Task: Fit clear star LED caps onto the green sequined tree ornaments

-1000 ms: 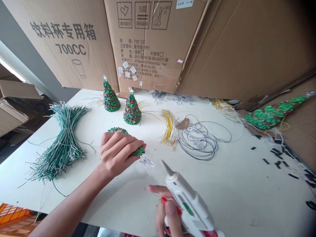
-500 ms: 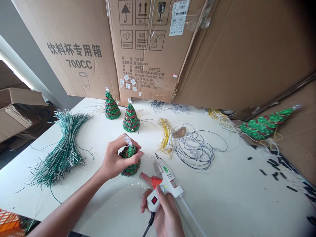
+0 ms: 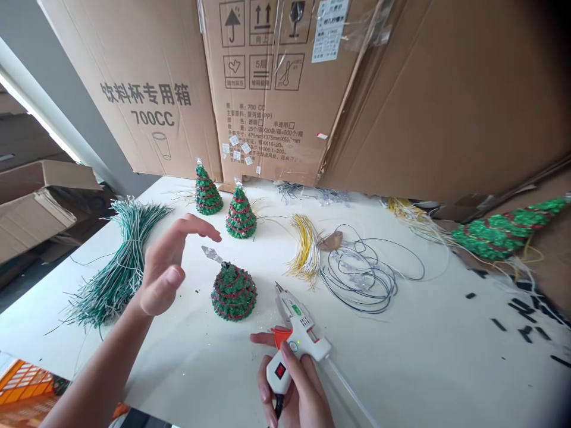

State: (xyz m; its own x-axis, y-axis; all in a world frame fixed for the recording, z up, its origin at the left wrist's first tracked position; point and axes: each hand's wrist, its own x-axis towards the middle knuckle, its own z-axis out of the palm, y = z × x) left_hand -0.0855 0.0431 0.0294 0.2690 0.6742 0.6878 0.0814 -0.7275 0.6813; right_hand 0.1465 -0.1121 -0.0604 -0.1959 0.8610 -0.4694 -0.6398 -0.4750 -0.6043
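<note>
My left hand [image 3: 172, 267] is raised just left of a small green Christmas tree [image 3: 234, 292] wound with red garland. Its fingers are curved and apart, with nothing in them. The tree stands on the table, and a clear, shiny topper [image 3: 212, 254] leans left from its tip. Low in the view, my right hand [image 3: 297, 380] grips a white hot glue gun [image 3: 301, 333] by the handle, index finger by the orange trigger. The gun's nozzle points up and away, right of the tree without touching it.
Two more finished-looking trees [image 3: 241, 214] stand farther back. A bundle of green wires [image 3: 129, 255] lies left, with yellow and white wires [image 3: 306, 246] and a coiled thin cable [image 3: 357, 276] at centre. Another tree [image 3: 508, 229] lies tilted at right. Cardboard boxes [image 3: 276, 119] wall the back.
My left hand has let go of the near tree and moved left, its fingers opening. The tree's topper now leans left. The glue gun stays in my right hand, and the view has shifted slightly.
</note>
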